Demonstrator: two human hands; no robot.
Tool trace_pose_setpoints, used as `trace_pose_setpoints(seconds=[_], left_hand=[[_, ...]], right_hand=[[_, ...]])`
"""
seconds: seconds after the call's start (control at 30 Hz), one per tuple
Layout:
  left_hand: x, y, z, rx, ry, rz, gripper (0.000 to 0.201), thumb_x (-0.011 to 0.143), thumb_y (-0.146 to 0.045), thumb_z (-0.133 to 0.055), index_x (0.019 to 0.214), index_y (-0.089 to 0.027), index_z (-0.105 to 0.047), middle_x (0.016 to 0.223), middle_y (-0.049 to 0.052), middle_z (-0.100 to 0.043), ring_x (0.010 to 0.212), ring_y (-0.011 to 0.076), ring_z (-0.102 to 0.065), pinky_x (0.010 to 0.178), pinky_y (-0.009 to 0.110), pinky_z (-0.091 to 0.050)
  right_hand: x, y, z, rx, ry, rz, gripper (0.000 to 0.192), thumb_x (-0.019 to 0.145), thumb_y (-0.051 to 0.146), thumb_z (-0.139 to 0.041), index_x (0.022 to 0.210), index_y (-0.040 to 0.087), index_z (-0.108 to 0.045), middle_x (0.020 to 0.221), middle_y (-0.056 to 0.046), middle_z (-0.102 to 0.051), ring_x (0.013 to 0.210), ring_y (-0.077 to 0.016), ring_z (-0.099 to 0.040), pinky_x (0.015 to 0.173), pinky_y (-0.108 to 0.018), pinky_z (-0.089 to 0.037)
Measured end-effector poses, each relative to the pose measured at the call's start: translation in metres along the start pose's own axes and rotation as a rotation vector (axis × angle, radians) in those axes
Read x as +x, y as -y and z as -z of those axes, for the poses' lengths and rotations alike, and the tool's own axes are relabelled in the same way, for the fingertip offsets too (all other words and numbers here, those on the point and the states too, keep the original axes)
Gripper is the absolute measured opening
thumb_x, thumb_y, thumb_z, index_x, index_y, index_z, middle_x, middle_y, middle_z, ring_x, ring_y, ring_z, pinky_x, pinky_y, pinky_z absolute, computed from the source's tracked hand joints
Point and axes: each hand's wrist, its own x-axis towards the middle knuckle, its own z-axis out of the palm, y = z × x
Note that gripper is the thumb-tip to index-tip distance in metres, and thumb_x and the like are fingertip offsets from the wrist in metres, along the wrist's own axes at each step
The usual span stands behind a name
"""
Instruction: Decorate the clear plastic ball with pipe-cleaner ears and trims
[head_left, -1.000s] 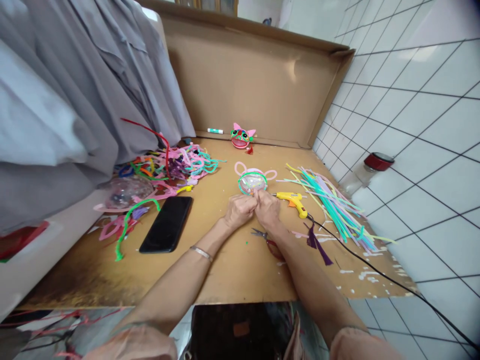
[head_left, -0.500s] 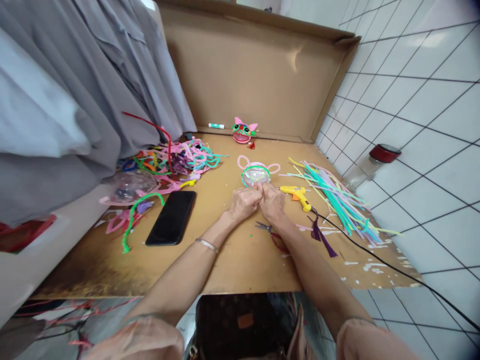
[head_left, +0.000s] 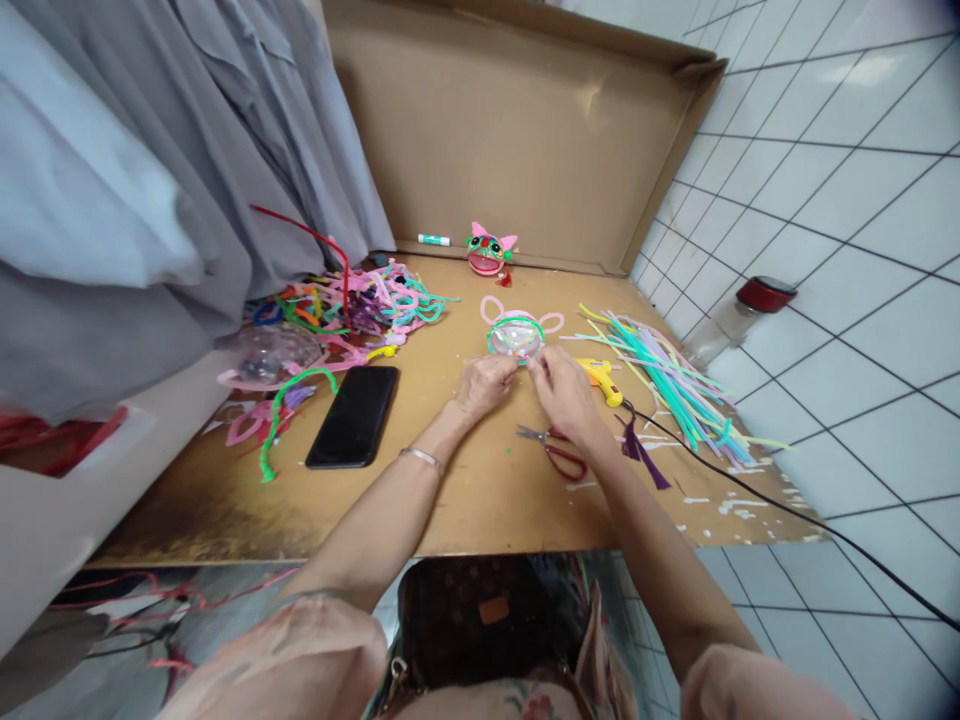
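In the middle of the table lies a clear round plastic piece (head_left: 516, 340) with a green pipe cleaner round it and two pink pipe-cleaner loops like ears. My left hand (head_left: 486, 386) is closed in a fist at its near edge, with thumb and forefinger pinched together. Just to the right, my right hand (head_left: 564, 392) pinches close to the same edge, slightly apart from the left. Whatever sits between the fingertips is too small to make out. Red-handled scissors (head_left: 559, 452) lie by the right wrist, and a yellow glue gun (head_left: 606, 382) shows partly behind that hand.
Pipe cleaners (head_left: 667, 385) lie bundled on the right, near a purple tassel (head_left: 643, 455) and the black cord (head_left: 735, 487). A phone (head_left: 354, 418) and a tangled pipe-cleaner heap (head_left: 375, 300) occupy the left. At the back stand a finished lion-like head (head_left: 487, 255) and a glue stick (head_left: 433, 240).
My hands were pressed together and have drawn slightly apart, the right one moving rightward. More of the scissors shows and less of the glue gun. The whole view has shifted a little.
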Motion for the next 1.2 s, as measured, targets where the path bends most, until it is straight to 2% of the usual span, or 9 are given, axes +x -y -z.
trace_pose_setpoints(seconds=[0.07, 0.17, 0.27, 0.37, 0.5, 0.67, 0.87, 1.03, 1.2], left_hand=[[0.000, -0.002, 0.000, -0.015, 0.012, -0.007, 0.025, 0.069, -0.008, -0.049, 0.049, -0.019, -0.038, 0.048, -0.003, -0.034, 0.049, 0.0109, -0.030, 0.052, 0.025, -0.020], [0.000, -0.004, -0.001, -0.030, 0.027, -0.002, 0.024, 0.067, -0.007, -0.048, 0.049, -0.019, -0.039, 0.048, -0.003, -0.034, 0.049, 0.0113, -0.029, 0.052, 0.025, -0.021], [0.000, -0.004, -0.001, -0.033, 0.030, 0.019, 0.023, 0.066, -0.007, -0.048, 0.049, -0.020, -0.040, 0.048, -0.003, -0.034, 0.049, 0.0117, -0.030, 0.053, 0.025, -0.022], [0.000, -0.003, 0.000, -0.032, 0.030, 0.018, 0.022, 0.065, -0.007, -0.047, 0.049, -0.020, -0.040, 0.048, -0.003, -0.034, 0.049, 0.0118, -0.030, 0.053, 0.025, -0.022], [-0.001, -0.012, 0.001, -0.036, 0.019, -0.030, 0.022, 0.064, -0.006, -0.047, 0.049, -0.020, -0.038, 0.048, -0.003, -0.033, 0.048, 0.0117, -0.029, 0.052, 0.026, -0.021], [-0.005, -0.045, 0.000, -0.055, -0.024, -0.182, 0.023, 0.066, -0.004, -0.046, 0.050, -0.020, -0.039, 0.048, -0.003, -0.035, 0.048, 0.0117, -0.028, 0.053, 0.026, -0.020], [-0.010, -0.074, -0.006, -0.044, -0.017, -0.253, 0.026, 0.072, -0.006, -0.047, 0.051, -0.020, -0.041, 0.049, -0.003, -0.039, 0.049, 0.0118, -0.031, 0.054, 0.027, -0.021], [-0.019, -0.069, -0.008, -0.116, 0.019, -0.219, 0.026, 0.069, -0.004, -0.046, 0.051, -0.020, -0.037, 0.048, -0.003, -0.035, 0.048, 0.0124, -0.029, 0.052, 0.026, -0.020], [-0.026, -0.070, -0.009, -0.139, 0.129, -0.124, 0.025, 0.068, -0.005, -0.045, 0.051, -0.020, -0.034, 0.047, -0.004, -0.035, 0.047, 0.0116, -0.029, 0.051, 0.025, -0.022]], right_hand=[[-0.025, 0.003, 0.010, -0.126, 0.102, 0.041, 0.023, 0.095, 0.036, -0.046, 0.098, 0.017, -0.060, 0.095, -0.009, -0.064, 0.087, -0.0226, -0.055, 0.075, -0.031, -0.036], [-0.069, 0.003, 0.012, -0.307, 0.245, -0.013, 0.031, 0.088, 0.039, -0.060, 0.106, 0.014, -0.061, 0.096, -0.014, -0.064, 0.092, -0.0284, -0.055, 0.079, -0.037, -0.037], [-0.105, 0.001, 0.003, -0.342, 0.227, -0.033, 0.029, 0.089, 0.032, -0.060, 0.112, 0.015, -0.059, 0.108, -0.016, -0.063, 0.101, -0.0284, -0.053, 0.084, -0.037, -0.038], [-0.121, -0.001, -0.006, -0.366, 0.183, -0.071, 0.025, 0.090, 0.029, -0.058, 0.112, 0.017, -0.060, 0.103, -0.014, -0.063, 0.093, -0.0264, -0.054, 0.081, -0.037, -0.039], [-0.114, -0.008, -0.012, -0.380, 0.130, -0.119, 0.018, 0.092, 0.025, -0.054, 0.104, 0.016, -0.063, 0.093, -0.012, -0.062, 0.089, -0.0255, -0.056, 0.078, -0.034, -0.040], [-0.076, -0.024, -0.009, -0.396, 0.059, -0.303, 0.026, 0.093, 0.029, -0.050, 0.099, 0.011, -0.067, 0.097, -0.018, -0.064, 0.091, -0.0276, -0.059, 0.076, -0.035, -0.043], [-0.043, -0.030, -0.014, -0.387, 0.133, -0.464, 0.030, 0.091, 0.029, -0.054, 0.101, 0.005, -0.069, 0.106, -0.026, -0.065, 0.096, -0.0322, -0.061, 0.074, -0.038, -0.045], [-0.053, -0.030, -0.009, -0.433, 0.060, -0.346, 0.035, 0.096, 0.030, -0.044, 0.102, 0.005, -0.068, 0.108, -0.025, -0.063, 0.104, -0.0332, -0.056, 0.085, -0.044, -0.042], [-0.057, -0.023, 0.008, -0.434, 0.052, -0.252, 0.031, 0.096, 0.021, -0.039, 0.102, 0.010, -0.067, 0.104, -0.019, -0.065, 0.097, -0.0284, -0.056, 0.083, -0.040, -0.038]])
